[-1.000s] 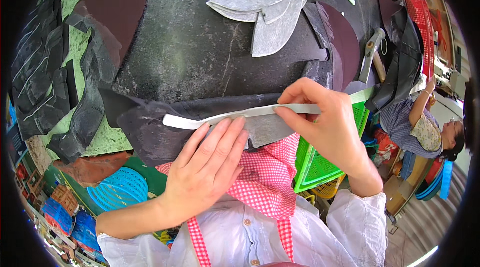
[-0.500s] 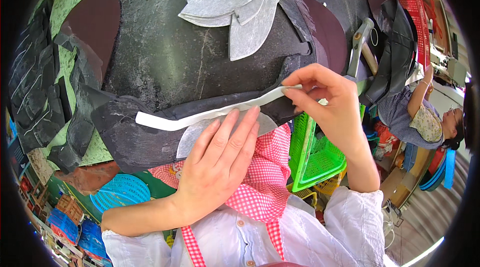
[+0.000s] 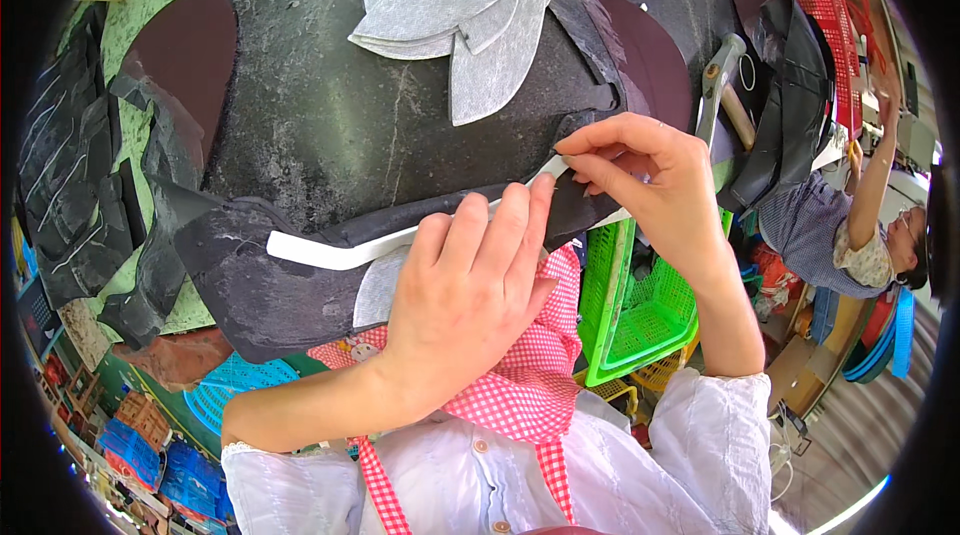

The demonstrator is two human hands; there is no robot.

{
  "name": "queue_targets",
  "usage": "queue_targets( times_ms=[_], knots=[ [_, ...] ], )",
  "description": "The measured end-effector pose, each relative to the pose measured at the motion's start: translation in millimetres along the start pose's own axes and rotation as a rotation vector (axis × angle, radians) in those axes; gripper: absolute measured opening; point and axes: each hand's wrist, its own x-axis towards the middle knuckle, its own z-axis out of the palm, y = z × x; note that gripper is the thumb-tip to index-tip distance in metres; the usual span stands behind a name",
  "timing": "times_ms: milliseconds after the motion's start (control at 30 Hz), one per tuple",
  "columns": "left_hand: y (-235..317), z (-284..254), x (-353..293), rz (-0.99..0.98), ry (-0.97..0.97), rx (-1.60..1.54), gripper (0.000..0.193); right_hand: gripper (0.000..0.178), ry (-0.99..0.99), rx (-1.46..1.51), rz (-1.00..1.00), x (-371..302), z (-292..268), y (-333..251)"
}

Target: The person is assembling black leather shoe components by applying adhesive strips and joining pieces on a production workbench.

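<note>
A white strip [image 3: 325, 252] with a bend near its left end lies along the near edge of a black shoe-upper-like piece [image 3: 255, 285]. My left hand [image 3: 460, 295] rests palm down over the strip's middle, its outstretched fingers pressing on it. Between thumb and forefinger, my right hand [image 3: 650, 180] pinches the strip's right end. Partly covered by my left hand is a grey fabric patch [image 3: 375, 297] on the near side of the black piece. The strip's middle is hidden under my fingers.
Grey leaf-shaped pieces [image 3: 495, 70] are stacked on the dark worktop [image 3: 310, 85]. A hammer [image 3: 735, 95] lies at right, near a dark maroon-faced piece [image 3: 640, 60]. Below my right hand is a green basket [image 3: 640, 335]. A co-worker [image 3: 850, 225] is at far right.
My left hand has slid right along the strip, toward my right hand. The right hand has shifted slightly left, keeping its pinch. The co-worker's arm has moved.
</note>
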Motion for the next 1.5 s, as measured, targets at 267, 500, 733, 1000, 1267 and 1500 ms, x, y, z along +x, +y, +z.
queue_targets(
  times_ms=[267, 500, 733, 1000, 1267, 1500],
  knots=[
    [-3.8, 8.1, 1.0, 0.017, 0.027, 0.105, 0.073, 0.019, 0.113, -0.243, -0.062, 21.3, -4.4, -3.7],
    [-39.8, -33.8, -34.1, 0.101, 0.039, -0.070, 0.048, 0.035, -0.071, -0.179, -0.217, 14.3, -16.6, 2.4],
    [-70.3, -61.7, -27.7, 0.276, 0.136, -0.130, 0.035, 0.046, -0.054, -0.446, -0.885, 2.5, 13.4, 3.7],
    [-60.2, -116.3, 16.8, 0.490, 0.474, 0.249, 0.022, 0.040, 0.414, -0.704, -1.078, -11.6, -43.3, -52.5],
    [-46.2, -31.3, -52.8, 0.285, 0.132, 0.170, 0.032, 0.034, -0.116, -0.605, -0.668, -49.7, -9.0, -26.6],
    [-47.3, -36.6, -50.9, 0.339, 0.238, 0.137, 0.027, 0.022, -0.431, -0.494, -0.344, 30.2, 20.2, -46.0]
  ],
)
